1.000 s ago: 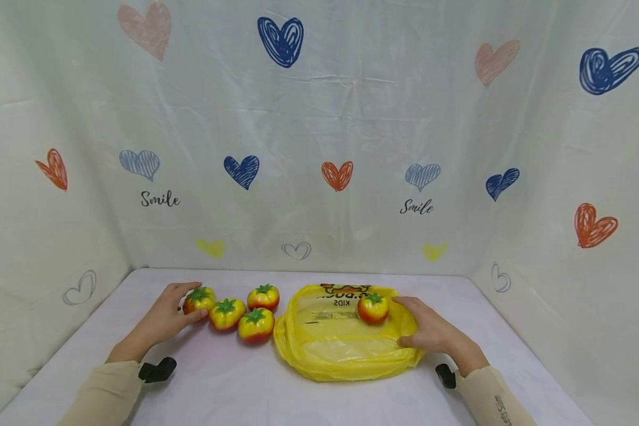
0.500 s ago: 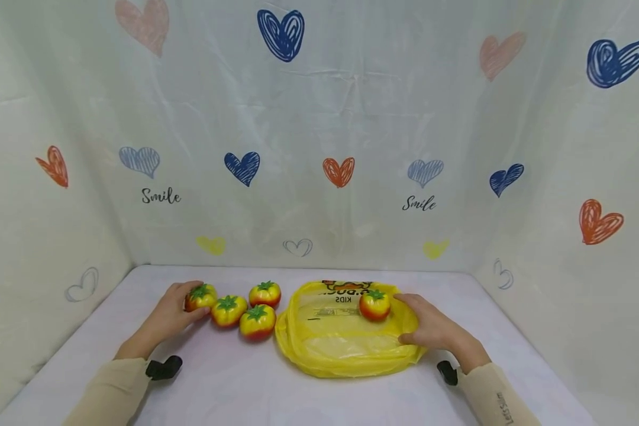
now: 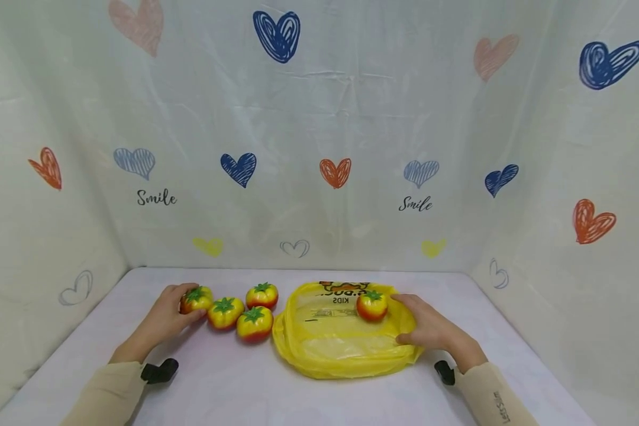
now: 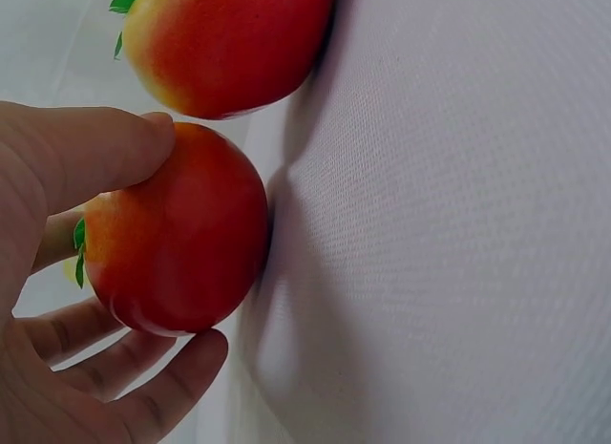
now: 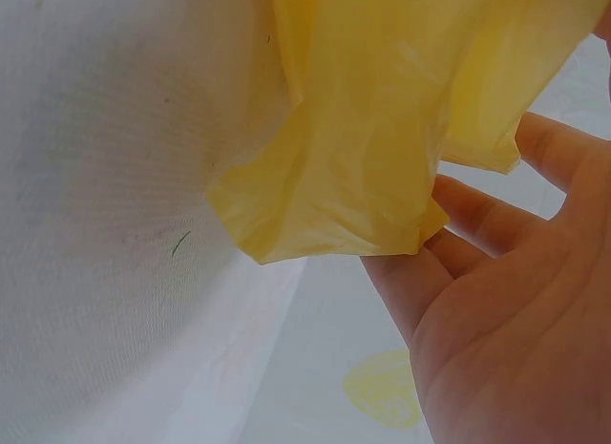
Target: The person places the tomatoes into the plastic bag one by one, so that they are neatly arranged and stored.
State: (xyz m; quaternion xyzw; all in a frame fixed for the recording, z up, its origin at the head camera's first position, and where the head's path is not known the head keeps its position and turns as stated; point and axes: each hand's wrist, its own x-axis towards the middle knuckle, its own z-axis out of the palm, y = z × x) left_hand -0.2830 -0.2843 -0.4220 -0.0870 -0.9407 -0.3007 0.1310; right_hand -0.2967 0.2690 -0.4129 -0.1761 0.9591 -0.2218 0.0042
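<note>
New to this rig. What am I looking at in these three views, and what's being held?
No machine here: a person works with two bare hands. The wide picture comes from a camera worn on the head, looking down at a white table inside a booth of heart-printed cloth. The other two come from cameras strapped to the wrists, so each shows its own hand up close.

On the table lie a flat yellow plastic bag with one toy tomato on the bag, and to its left three loose tomatoes in a cluster.

The left hand grips a fourth, the leftmost tomato, thumb on one side and fingers curled on the other. The right hand rests at the bag's right edge; the wrist view shows its fingers touching a bag corner.
</note>
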